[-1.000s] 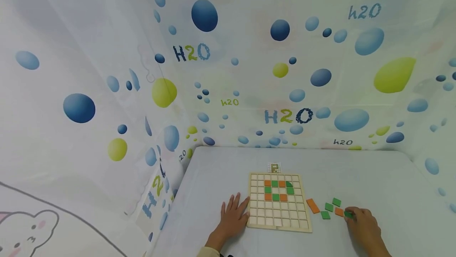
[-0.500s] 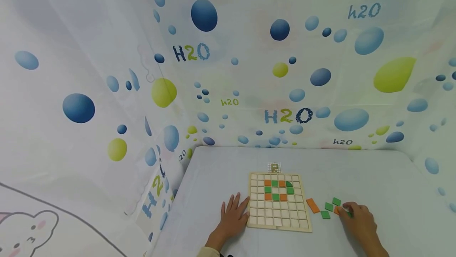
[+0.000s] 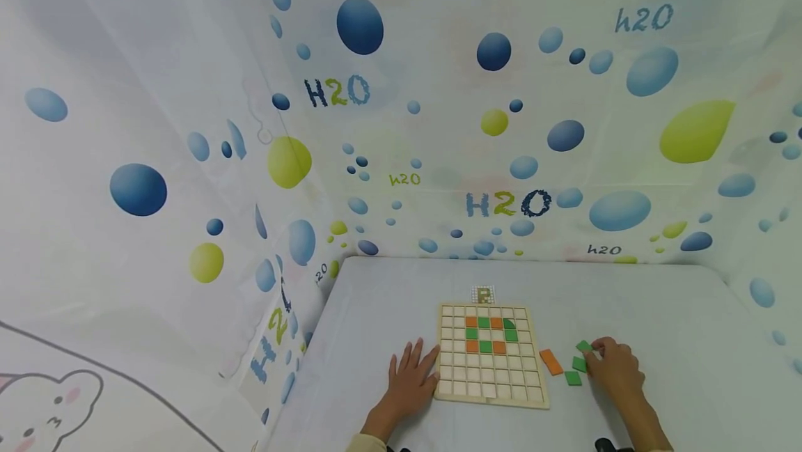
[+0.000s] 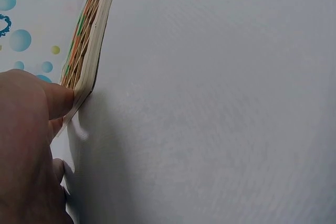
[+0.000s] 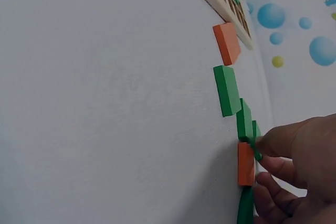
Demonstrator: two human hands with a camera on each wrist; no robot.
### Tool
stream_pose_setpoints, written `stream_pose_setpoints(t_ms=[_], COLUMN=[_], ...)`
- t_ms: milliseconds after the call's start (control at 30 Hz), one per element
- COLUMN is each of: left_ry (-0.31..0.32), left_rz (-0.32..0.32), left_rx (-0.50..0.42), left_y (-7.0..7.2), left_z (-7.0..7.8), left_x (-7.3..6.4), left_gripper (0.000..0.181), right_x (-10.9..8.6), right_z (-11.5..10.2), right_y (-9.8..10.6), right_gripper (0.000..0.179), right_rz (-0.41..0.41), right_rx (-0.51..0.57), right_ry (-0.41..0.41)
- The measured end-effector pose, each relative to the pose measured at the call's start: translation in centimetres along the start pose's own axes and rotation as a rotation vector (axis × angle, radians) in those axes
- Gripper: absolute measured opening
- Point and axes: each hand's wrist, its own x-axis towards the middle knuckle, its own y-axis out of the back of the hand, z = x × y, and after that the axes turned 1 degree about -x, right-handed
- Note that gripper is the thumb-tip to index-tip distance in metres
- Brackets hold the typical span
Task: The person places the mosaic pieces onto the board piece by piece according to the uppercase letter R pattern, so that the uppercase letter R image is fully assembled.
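Note:
My right hand (image 3: 614,368) pinches a green square tile (image 3: 584,345) at the far end of a loose group right of the wooden grid board (image 3: 491,392). In the right wrist view, the thumb and a finger meet on this tile (image 5: 256,150), which tilts beside an orange tile (image 5: 245,164). Another green tile (image 5: 245,206) lies under the curled fingers. My left hand (image 3: 410,382) lies with fingers spread at the board's left edge, thumb against its side. Orange and green tiles (image 3: 485,347) form a ring in the board's upper cells, one with a rounded corner (image 3: 508,324).
An orange rectangular tile (image 3: 551,362) lies just right of the board, with two green tiles (image 3: 573,378) between it and my right hand. A small pattern card (image 3: 483,294) lies behind the board. A printed curtain (image 3: 438,125) hangs around the white table (image 3: 376,299).
My right hand has moved from the near green and orange tiles to the far green one, which has shifted slightly away and left. My left hand stays at the board.

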Motion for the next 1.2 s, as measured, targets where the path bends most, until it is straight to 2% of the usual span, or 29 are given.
stream_pose_setpoints(t_ms=[233, 400, 533, 600, 700, 833, 933, 1200], left_ry=[0.0, 0.003, -0.007, -0.01, -0.01, -0.002, 0.003, 0.006], left_rz=[-0.001, -0.011, -0.008, -0.004, -0.001, -0.018, -0.034, -0.016], left_rx=[0.014, 0.016, 0.002, 0.0, 0.01, -0.005, -0.026, -0.013], left_y=[0.1, 0.1, 0.1, 0.0, 0.0, 0.9, 1.5, 0.6], left_z=[0.0, 0.0, 0.0, 0.0, 0.0, 0.7, 1.2, 0.5], left_x=[0.0, 0.1, 0.0, 0.1, 0.1, -0.3, -0.5, -0.2], left_gripper=[0.054, 0.055, 0.055, 0.055, 0.055, 0.054, 0.055, 0.055], right_x=[0.6, 0.8, 0.9, 0.9, 1.1, 1.1, 1.1, 1.2], right_z=[-1.0, -1.1, -0.8, -0.4, 0.4, 1.3, 1.8, 2.2], right_y=[-0.5, -0.7, -0.1, 0.4, 1.2, 2.2, 2.7, 2.5], right_gripper=[0.039, 0.03, 0.031, 0.033, 0.037, 0.044, 0.049, 0.069], right_rz=[-0.009, 0.001, -0.014, -0.047, -0.123, -0.189, -0.207, -0.252], right_rx=[-0.004, 0.011, 0.054, 0.057, 0.035, 0.01, 0.012, 0.04], right_ry=[0.034, 0.131, 0.186, 0.176, 0.118, 0.039, 0.037, 0.043])
